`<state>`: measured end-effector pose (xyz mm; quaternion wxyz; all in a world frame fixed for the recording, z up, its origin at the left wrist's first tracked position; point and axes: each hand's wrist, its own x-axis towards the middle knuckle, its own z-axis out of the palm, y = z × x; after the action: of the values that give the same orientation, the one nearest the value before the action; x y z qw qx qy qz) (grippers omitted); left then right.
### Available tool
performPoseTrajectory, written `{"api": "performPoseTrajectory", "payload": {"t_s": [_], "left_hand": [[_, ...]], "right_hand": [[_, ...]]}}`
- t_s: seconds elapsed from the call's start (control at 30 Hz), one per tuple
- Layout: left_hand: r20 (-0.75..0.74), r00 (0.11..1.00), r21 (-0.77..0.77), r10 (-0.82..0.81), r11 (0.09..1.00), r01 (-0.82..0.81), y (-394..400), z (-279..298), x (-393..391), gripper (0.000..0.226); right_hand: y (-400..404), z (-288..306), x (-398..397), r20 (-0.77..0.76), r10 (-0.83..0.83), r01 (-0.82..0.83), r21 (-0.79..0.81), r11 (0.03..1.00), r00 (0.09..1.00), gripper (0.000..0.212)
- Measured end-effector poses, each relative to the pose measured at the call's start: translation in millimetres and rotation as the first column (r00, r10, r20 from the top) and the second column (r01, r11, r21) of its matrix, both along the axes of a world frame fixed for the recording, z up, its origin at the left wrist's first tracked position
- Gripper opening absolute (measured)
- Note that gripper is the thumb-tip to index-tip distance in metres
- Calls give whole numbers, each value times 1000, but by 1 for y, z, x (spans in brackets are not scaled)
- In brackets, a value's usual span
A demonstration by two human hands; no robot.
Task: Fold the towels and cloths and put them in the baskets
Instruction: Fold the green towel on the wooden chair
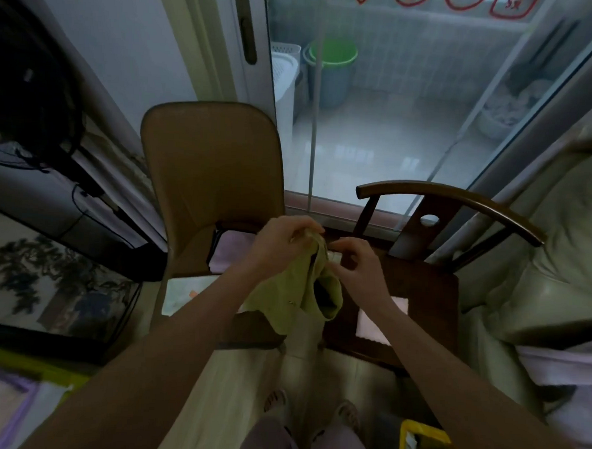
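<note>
A yellow-green cloth (284,299) hangs crumpled in front of me, between two chairs. My left hand (280,240) grips its top edge in a fist. My right hand (357,265) pinches the cloth's right side just below the top, fingers curled. A pale pink folded cloth (382,321) lies on the dark wooden chair seat (431,293) under my right forearm. Another pale lilac cloth (229,251) lies on the tan chair's seat. A yellow basket (427,447) shows at the bottom right, beside my feet.
The tan padded chair (208,171) stands left, the dark wooden armchair's curved back (453,201) right. A glass balcony door (378,125) is behind them. A pale sofa (559,272) fills the right side. A purple-rimmed basket (4,404) sits at the bottom left.
</note>
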<state>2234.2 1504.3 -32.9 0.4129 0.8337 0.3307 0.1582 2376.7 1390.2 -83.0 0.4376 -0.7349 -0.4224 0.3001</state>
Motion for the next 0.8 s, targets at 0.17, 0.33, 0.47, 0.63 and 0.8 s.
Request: {"api": "performPoseTrajectory", "payload": {"t_s": [0.17, 0.33, 0.47, 0.63, 0.8], "left_hand": [[269, 944, 74, 192, 973, -219, 9, 18, 10, 21], [429, 831, 45, 353, 911, -410, 32, 37, 21, 19], [484, 779, -34, 398, 899, -438, 40, 41, 31, 20], [517, 744, -55, 424, 883, -465, 37, 36, 46, 17], [469, 656, -146, 591, 785, -603, 38, 16, 51, 21]], "right_hand": [[14, -15, -5, 418, 164, -160, -44, 986, 894, 28], [7, -29, 9, 810, 370, -418, -172, 892, 455, 36], [2, -37, 28, 820, 557, -446, -453, 772, 132, 54], [-7, -37, 55, 731, 557, -323, -458, 828, 394, 70], [-25, -23, 76, 707, 570, -287, -492, 822, 419, 61]]}}
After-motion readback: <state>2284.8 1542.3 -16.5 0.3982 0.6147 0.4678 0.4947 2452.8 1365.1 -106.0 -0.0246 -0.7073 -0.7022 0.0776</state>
